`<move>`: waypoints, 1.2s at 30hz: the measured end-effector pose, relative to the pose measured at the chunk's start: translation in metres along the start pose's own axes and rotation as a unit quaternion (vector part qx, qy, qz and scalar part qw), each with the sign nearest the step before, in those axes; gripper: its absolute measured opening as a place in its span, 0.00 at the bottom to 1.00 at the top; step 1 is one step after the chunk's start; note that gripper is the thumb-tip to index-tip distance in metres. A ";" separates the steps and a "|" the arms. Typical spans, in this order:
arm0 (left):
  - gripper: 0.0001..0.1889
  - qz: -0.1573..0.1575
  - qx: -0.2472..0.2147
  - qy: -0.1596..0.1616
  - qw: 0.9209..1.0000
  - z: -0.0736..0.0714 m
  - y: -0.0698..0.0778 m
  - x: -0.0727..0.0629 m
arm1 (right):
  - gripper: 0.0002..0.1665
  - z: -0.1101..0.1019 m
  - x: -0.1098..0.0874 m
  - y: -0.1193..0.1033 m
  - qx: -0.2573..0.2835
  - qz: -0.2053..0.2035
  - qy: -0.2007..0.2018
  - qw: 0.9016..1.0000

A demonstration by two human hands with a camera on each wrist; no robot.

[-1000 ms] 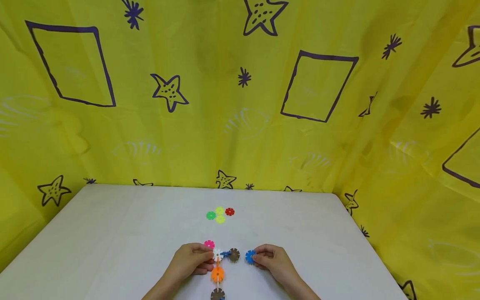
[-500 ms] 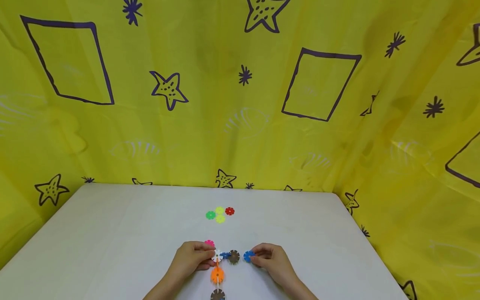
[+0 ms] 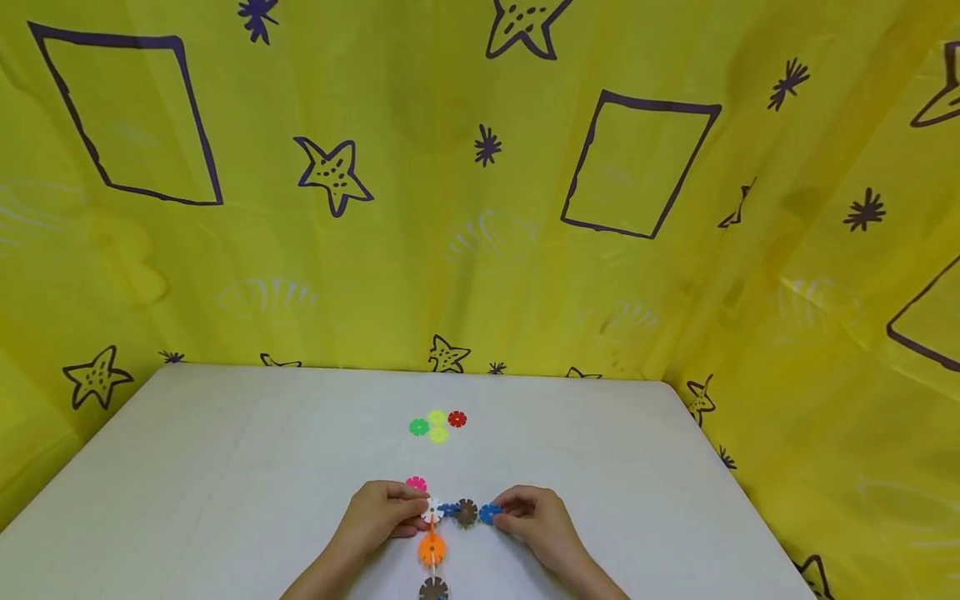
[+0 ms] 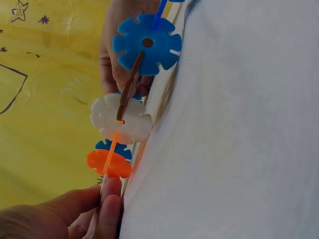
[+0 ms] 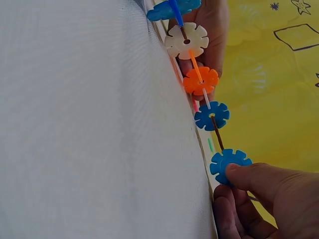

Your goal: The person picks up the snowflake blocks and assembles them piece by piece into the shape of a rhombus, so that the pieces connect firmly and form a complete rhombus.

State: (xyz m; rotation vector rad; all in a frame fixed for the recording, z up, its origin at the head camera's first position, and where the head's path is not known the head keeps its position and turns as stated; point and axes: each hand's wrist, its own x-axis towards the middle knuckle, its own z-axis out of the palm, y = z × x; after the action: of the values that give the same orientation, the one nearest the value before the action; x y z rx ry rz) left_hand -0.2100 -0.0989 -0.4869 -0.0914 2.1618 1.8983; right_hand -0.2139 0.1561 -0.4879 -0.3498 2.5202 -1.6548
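A chain of notched plastic discs, like snowflake building discs, hangs between my hands. My left hand (image 3: 382, 518) pinches its white disc (image 3: 432, 510) between thumb and fingers. From there one arm runs right through an edge-on blue disc to a brown disc (image 3: 466, 512). Another arm comes toward me through an orange disc (image 3: 432, 550) to a second brown disc (image 3: 432, 588) at the frame's bottom. My right hand (image 3: 542, 523) pinches a separate-coloured bright blue disc (image 5: 230, 167). Its rim meets the edge-on brown disc (image 5: 218, 133); whether their slots interlock I cannot tell.
A pink disc (image 3: 416, 484) lies just beyond my left fingers. Farther back on the white table (image 3: 247, 467) lie a green disc (image 3: 418, 427), a red disc (image 3: 457, 419) and two yellow discs (image 3: 438, 434). A yellow patterned curtain (image 3: 420, 275) closes off the back and sides.
My right hand has moved left with the blue disc, closing the gap to the brown disc. My left hand keeps its pinch on the white disc. The view has shifted slightly.
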 end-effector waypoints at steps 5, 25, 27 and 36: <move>0.15 0.003 -0.002 -0.003 1.000 0.000 0.000 0.000 | 0.07 0.001 0.000 -0.001 -0.016 -0.003 0.000 1.000; 0.15 -0.002 0.010 0.002 1.000 0.000 -0.001 0.001 | 0.06 0.005 -0.002 -0.005 -0.016 -0.003 0.001 1.000; 0.15 -0.004 0.011 0.002 1.000 0.000 -0.001 0.001 | 0.06 0.005 -0.002 -0.006 -0.021 -0.004 -0.002 1.000; 0.15 -0.004 0.013 0.000 1.000 -0.001 -0.001 0.001 | 0.05 0.005 -0.003 -0.004 -0.021 -0.006 -0.009 1.000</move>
State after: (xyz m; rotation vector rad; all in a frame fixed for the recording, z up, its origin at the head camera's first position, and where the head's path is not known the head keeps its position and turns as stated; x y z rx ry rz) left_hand -0.2108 -0.0996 -0.4881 -0.0944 2.1830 1.8653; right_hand -0.2094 0.1511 -0.4860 -0.3815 2.5467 -1.5981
